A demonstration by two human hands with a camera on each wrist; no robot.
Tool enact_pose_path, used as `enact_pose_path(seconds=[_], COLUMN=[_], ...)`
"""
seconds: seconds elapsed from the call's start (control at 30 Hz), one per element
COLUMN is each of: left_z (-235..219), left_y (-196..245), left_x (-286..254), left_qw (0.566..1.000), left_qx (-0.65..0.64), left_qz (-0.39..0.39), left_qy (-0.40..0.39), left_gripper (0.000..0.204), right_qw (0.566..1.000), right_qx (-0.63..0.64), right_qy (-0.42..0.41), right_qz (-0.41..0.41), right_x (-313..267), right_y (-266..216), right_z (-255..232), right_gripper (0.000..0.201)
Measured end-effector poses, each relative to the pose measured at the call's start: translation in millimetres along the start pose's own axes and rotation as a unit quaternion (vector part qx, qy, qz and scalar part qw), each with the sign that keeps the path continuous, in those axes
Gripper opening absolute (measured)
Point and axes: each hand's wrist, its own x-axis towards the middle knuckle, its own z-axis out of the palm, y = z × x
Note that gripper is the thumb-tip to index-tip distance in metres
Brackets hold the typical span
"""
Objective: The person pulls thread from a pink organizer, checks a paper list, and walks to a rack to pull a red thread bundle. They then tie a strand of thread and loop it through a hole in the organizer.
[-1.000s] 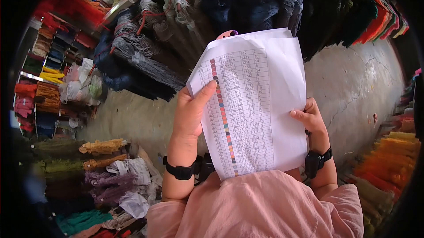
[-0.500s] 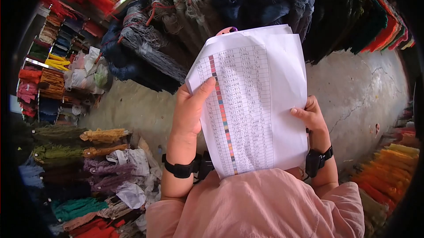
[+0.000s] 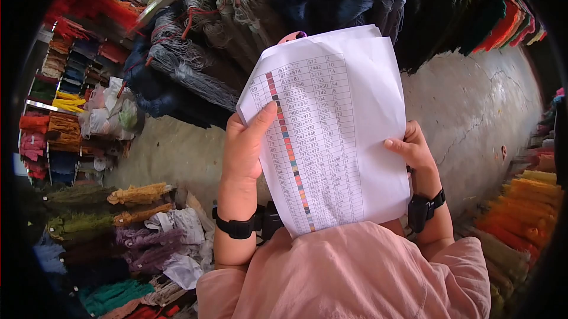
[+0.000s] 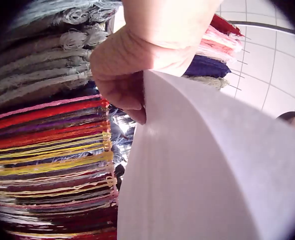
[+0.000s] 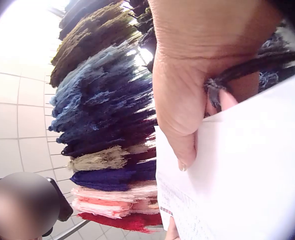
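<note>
Several stacked sheets of white paper point(image 3: 378, 112) are held up in front of the chest. The top one bears a printed table of numbers beside a column of small colour blocks. My left hand point(image 3: 245, 147) pinches the left edge, its thumb lying on the sheet beside the colour column and its fingers behind. On the opposite edge my right hand point(image 3: 417, 150) grips the sheets with the thumb on top. A dark cord point(image 5: 257, 65) runs past the right hand in the right wrist view. Behind the sheets' top edge peeks a pink rounded thing point(image 3: 290, 37), mostly hidden.
Grey and dark blue yarn hanks point(image 3: 195, 73) hang ahead, with red and green ones point(image 3: 503, 20) farther right. Olive and purple hanks point(image 3: 145, 242) lie low on the left, orange hanks point(image 3: 520, 212) on the right. Plastic bags point(image 3: 109, 112) hang at left. Concrete floor point(image 3: 467, 106) lies between.
The sheets and both hands have shifted slightly left and up in the head view. The surroundings swung right, then back left. Both hands keep their hold on the paper.
</note>
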Motion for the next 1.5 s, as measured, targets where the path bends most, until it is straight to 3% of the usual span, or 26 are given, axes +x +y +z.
enact_pose_path(seconds=[0.17,0.23,0.27,0.3,0.37,0.43,0.53,0.6,0.83,0.93,1.07,1.17,1.23,1.3,1.37,1.43,1.5], left_z=[-12,-27,-32,-41,-88,-130,-147,-153,-133,-123,-108,-92,-75,-81,-76,-75,-72], left_y=[-1,10,19,27,34,35,31,27,21,24,24,31,39,43,49,58,64], left_x=[0,-1,-3,-4,-3,-4,-11,-11,-4,-2,2,-1,-5,-6,-6,-10,-11], left_qw=[0.996,0.969,0.965,0.961,0.984,0.990,0.995,0.992,0.993,0.996,0.997,0.996,0.992,0.992,0.990,0.994,0.994], left_qx=[0.059,0.181,0.181,0.183,0.108,0.056,0.042,0.046,-0.023,-0.036,-0.019,0.003,0.039,0.042,0.018,-0.016,-0.032], left_qz=[0.057,0.076,0.070,0.062,0.032,0.013,0.002,-0.027,-0.048,-0.062,-0.029,-0.011,0.014,0.055,0.093,0.070,0.083], left_qy=[0.022,0.149,0.174,0.198,0.139,0.131,0.090,0.113,0.105,0.053,0.068,0.088,0.116,0.109,0.102,0.087,0.062], left_gripper=[0.023,0.027,0.030,0.032,0.038,0.039,0.037,0.035,0.033,0.033,0.035,0.035,0.033,0.032,0.029,0.025,0.023], right_qw=[1.000,0.999,0.994,0.994,0.993,0.992,0.992,0.991,0.991,0.990,0.992,0.983,0.986,0.983,0.985,0.975,0.985], right_qx=[-0.008,-0.045,-0.079,-0.067,-0.025,0.035,0.062,0.052,0.047,0.038,0.022,-0.078,-0.101,-0.101,-0.119,-0.067,-0.032], right_qy=[0.020,-0.012,0.047,0.074,0.105,0.106,0.095,0.097,0.089,0.097,0.084,0.139,0.128,0.122,0.104,0.176,0.134], right_qz=[0.009,-0.011,-0.067,-0.049,-0.038,-0.057,-0.062,-0.076,-0.092,-0.093,-0.095,-0.089,-0.043,-0.092,-0.069,-0.113,-0.104], right_x=[-4,-1,0,-2,-6,-8,-11,-11,-12,-13,-12,-11,-12,-10,-11,-11,-9], right_y=[-4,-7,-5,-5,-3,0,-3,0,-1,-1,-9,-7,-10,-10,-15,-10,-14], right_z=[1,-14,-11,-16,-28,-32,-37,-39,-41,-41,-37,-33,-34,-27,-29,-18,-15], right_gripper=[0.016,0.016,0.015,0.014,0.013,0.012,0.012,0.011,0.013,0.012,0.012,0.014,0.015,0.013,0.012,0.012,0.012])
